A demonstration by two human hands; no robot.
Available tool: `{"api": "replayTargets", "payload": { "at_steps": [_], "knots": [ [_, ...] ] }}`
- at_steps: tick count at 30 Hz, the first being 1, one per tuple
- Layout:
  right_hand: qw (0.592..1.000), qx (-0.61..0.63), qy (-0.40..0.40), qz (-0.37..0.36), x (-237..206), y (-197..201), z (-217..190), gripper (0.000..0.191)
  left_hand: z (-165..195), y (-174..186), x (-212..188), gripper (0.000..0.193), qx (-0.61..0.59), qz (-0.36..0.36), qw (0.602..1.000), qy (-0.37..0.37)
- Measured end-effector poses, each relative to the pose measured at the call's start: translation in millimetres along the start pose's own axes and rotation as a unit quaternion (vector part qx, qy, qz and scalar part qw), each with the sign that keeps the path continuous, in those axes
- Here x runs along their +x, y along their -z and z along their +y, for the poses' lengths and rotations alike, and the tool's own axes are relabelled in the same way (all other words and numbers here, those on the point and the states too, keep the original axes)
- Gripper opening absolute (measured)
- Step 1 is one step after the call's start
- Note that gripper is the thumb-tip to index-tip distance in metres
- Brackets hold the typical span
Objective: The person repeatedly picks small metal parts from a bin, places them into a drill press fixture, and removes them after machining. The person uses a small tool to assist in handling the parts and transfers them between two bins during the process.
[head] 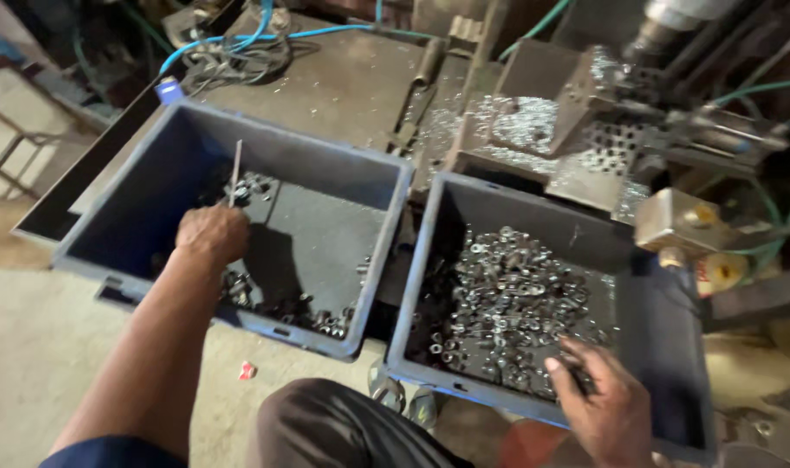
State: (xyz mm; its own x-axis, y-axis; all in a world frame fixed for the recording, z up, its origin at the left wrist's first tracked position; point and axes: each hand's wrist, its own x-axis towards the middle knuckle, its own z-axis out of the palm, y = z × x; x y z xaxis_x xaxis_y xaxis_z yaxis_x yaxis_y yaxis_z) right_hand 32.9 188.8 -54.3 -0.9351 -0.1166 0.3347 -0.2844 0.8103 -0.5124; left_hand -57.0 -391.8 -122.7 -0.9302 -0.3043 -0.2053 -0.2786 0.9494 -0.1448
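Note:
My left hand is inside the left blue-grey plastic bin, closed on a thin metal rod that sticks up from the fist. A few metal nuts lie by the rod's tip, and more sit along the bin's near wall. My right hand rests at the near edge of the right bin, fingers curled onto the pile of shiny metal nuts that covers its floor. Whether it grips any nuts is hidden by the fingers.
Behind the bins a metal workbench carries a machine strewn with shavings, blue and green hoses and a handle. My knee is between the bins. The concrete floor lies left; a small red scrap is on it.

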Motion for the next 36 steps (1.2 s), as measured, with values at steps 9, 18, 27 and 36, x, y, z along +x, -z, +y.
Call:
{"api": "replayTargets", "payload": {
  "at_steps": [9,18,27,36],
  "knots": [
    [0.999,0.018,0.035,0.033,4.7,10.5,-14.5,0.035,12.4,14.7,-17.1,0.023,0.037,0.030,0.999,0.005],
    [0.992,0.124,0.005,0.015,1.3,16.5,-3.5,0.034,98.3,119.5,-96.9,0.036,-0.243,0.140,0.960,0.026],
    [0.888,0.398,-0.203,-0.110,5.3,5.5,44.4,0.036,325.0,145.4,-209.9,0.017,-0.348,0.326,0.832,-0.284],
    [0.691,0.662,-0.281,-0.074,8.7,12.6,76.4,0.016,400.9,122.1,-254.8,0.038,-0.328,0.320,0.769,-0.445]
  ]
}}
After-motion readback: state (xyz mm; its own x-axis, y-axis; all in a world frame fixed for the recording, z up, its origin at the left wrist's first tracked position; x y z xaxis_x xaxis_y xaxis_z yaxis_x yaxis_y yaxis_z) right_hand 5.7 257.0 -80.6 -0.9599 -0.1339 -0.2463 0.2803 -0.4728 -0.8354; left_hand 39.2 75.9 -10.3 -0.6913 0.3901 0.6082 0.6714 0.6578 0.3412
